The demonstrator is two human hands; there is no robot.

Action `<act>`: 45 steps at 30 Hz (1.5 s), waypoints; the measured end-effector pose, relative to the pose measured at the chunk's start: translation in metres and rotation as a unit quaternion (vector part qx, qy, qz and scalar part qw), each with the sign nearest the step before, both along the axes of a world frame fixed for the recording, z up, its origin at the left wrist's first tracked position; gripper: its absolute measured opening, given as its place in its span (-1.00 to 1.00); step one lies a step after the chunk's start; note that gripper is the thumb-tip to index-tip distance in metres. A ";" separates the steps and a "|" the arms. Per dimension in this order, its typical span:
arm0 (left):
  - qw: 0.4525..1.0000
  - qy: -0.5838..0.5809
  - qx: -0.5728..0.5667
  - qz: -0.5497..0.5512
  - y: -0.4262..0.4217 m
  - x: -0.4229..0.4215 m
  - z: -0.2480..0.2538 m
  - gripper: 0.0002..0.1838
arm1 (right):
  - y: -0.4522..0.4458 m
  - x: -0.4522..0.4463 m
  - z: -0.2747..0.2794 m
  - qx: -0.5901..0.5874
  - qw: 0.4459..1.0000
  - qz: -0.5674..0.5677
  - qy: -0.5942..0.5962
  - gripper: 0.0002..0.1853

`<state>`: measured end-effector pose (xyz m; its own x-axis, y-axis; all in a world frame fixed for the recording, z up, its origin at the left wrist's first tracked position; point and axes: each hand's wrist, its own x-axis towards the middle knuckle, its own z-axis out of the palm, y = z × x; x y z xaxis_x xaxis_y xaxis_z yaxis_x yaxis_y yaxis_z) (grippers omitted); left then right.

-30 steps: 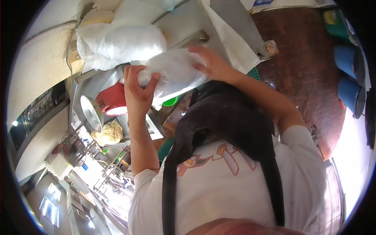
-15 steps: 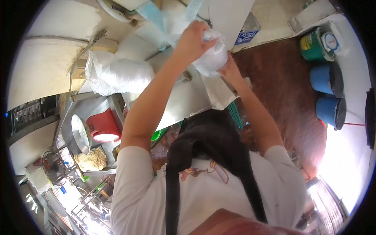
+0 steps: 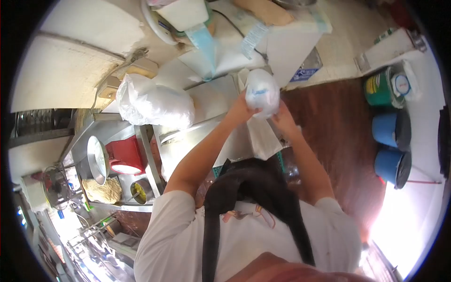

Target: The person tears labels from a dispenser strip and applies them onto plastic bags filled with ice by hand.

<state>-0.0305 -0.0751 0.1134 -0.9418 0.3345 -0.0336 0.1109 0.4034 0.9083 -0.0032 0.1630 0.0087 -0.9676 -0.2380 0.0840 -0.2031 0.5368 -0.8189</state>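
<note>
A rounded white plastic bundle with a bluish mark is held upright in front of me, above the edge of the counter. My left hand is closed against its left side, the fingers reaching under the lower part. On the opposite side my right hand grips the bundle's lower right. What the plastic contains cannot be made out. To the left of my forearm lies a large, filled white plastic bag on the counter.
A red weighing scale with a metal pan stands at left, near a pale heap of food and a round container. Two blue buckets and a green bucket line the right wall. Light blue plastic strips hang from the ledge ahead.
Both hands have come down and nearer to my body with the bundle. My left hand has shifted from the bundle's top to its lower left side. The camera view has tilted.
</note>
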 end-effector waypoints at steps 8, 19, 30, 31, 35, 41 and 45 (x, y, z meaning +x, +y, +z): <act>0.933 0.155 0.015 0.325 -0.079 -0.049 0.128 -0.77 | -0.028 -0.051 0.221 -0.120 0.975 -0.099 0.155 -0.68; 0.790 0.518 -0.219 0.244 -0.082 -0.129 0.267 -0.60 | -0.205 -0.173 0.262 -0.223 0.971 -0.090 0.022 -0.56; 0.810 0.427 -0.323 0.240 -0.109 -0.168 0.278 -0.68 | -0.211 -0.174 0.264 -0.320 0.945 -0.040 -0.052 -0.65; 0.817 0.417 -0.321 0.235 -0.108 -0.167 0.283 -0.68 | -0.205 -0.161 0.282 -0.287 0.956 -0.049 -0.043 -0.65; 0.857 0.319 -0.338 0.223 -0.103 -0.159 0.288 -0.66 | -0.167 -0.104 0.312 -0.155 0.986 -0.040 0.047 -0.66; 0.806 0.514 -0.180 0.232 -0.098 -0.133 0.279 -0.72 | -0.136 -0.049 0.307 -0.349 0.936 -0.026 -0.021 -0.72; 0.943 0.180 0.232 0.157 -0.067 -0.021 0.242 -0.52 | -0.129 -0.035 0.307 -0.403 0.913 -0.020 -0.064 -0.73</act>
<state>-0.0518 -0.1418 0.3558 -0.9188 -0.0630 0.3896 0.3880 0.0355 0.9210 -0.0385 0.0342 0.3158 -0.9884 -0.1125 0.1025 -0.0723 -0.2456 -0.9667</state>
